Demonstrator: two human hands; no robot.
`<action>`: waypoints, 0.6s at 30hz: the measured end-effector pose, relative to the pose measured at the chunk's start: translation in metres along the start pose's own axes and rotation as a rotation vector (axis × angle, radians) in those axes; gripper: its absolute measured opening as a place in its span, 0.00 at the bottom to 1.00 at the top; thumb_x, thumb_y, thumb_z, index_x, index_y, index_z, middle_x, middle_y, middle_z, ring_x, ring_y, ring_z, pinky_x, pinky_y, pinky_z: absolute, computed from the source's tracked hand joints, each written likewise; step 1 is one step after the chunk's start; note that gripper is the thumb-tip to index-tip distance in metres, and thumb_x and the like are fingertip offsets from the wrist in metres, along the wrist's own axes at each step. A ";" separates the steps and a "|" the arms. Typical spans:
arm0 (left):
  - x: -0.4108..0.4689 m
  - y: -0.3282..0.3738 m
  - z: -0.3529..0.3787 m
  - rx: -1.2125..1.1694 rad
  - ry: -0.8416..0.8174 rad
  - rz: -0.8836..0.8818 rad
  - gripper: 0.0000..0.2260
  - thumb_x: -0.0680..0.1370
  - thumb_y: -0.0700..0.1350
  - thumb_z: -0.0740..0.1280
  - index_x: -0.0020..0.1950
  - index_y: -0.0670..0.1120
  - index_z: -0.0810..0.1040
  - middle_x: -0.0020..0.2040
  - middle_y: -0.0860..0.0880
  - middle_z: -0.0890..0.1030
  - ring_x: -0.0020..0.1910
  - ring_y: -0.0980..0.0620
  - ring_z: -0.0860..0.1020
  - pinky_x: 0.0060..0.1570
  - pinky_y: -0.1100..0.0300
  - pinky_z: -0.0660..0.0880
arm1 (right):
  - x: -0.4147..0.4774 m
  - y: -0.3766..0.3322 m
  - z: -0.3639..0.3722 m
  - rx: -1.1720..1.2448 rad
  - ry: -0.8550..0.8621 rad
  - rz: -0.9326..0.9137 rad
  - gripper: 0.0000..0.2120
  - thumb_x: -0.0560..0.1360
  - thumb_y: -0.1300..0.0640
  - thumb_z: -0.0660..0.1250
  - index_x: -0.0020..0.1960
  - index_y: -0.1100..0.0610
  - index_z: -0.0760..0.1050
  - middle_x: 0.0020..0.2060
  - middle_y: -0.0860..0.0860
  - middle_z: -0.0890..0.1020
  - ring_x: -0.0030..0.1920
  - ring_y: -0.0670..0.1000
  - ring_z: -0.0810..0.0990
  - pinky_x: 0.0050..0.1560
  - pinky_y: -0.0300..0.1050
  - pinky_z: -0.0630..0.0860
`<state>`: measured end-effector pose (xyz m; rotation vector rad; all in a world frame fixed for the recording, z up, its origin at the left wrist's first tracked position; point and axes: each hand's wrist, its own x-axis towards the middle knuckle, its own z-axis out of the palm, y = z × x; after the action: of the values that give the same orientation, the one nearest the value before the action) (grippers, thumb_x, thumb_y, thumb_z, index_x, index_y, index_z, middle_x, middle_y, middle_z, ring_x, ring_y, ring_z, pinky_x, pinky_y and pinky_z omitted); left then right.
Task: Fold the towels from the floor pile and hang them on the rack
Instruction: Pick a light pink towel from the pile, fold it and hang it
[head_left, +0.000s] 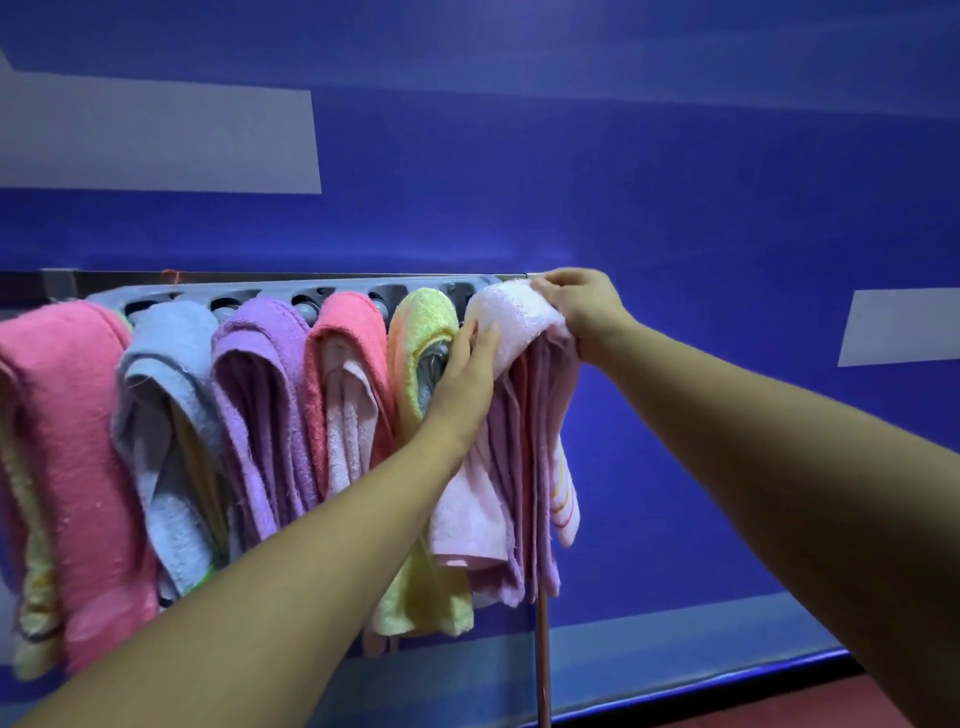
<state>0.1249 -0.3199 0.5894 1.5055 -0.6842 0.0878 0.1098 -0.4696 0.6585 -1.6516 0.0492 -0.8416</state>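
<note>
The grey perforated plastic rack (270, 291) runs leftward from both hands; the folded pale pink terry towel (511, 319) straddles its right end between them, long axis hanging down; the left hand (467, 366) presses flat-fingered on its flank; the right hand (576, 306) pinches its crown.

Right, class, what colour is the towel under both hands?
Pale pink; the towel shows best in the head view.
</note>
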 end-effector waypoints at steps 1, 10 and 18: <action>0.002 0.002 0.003 -0.042 0.002 0.002 0.36 0.72 0.72 0.57 0.77 0.56 0.66 0.74 0.55 0.71 0.72 0.55 0.69 0.75 0.51 0.61 | 0.004 -0.001 0.000 -0.032 0.020 -0.017 0.03 0.77 0.62 0.70 0.46 0.62 0.82 0.36 0.52 0.81 0.35 0.48 0.78 0.37 0.41 0.77; -0.008 -0.005 -0.011 0.241 -0.019 -0.026 0.23 0.78 0.62 0.60 0.69 0.52 0.73 0.64 0.50 0.78 0.63 0.50 0.76 0.68 0.51 0.68 | -0.029 0.036 0.002 -0.011 -0.081 0.112 0.11 0.69 0.61 0.74 0.50 0.59 0.78 0.42 0.55 0.83 0.40 0.53 0.81 0.41 0.49 0.76; -0.014 -0.014 -0.007 0.235 -0.092 -0.023 0.31 0.73 0.57 0.67 0.76 0.58 0.67 0.70 0.52 0.72 0.69 0.53 0.71 0.73 0.54 0.64 | -0.062 0.047 -0.010 -0.005 -0.065 0.112 0.09 0.73 0.48 0.69 0.42 0.53 0.81 0.39 0.49 0.84 0.40 0.49 0.80 0.43 0.48 0.77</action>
<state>0.1230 -0.3099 0.5709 1.7506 -0.7495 0.0839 0.0778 -0.4623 0.5877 -1.6638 0.0981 -0.7028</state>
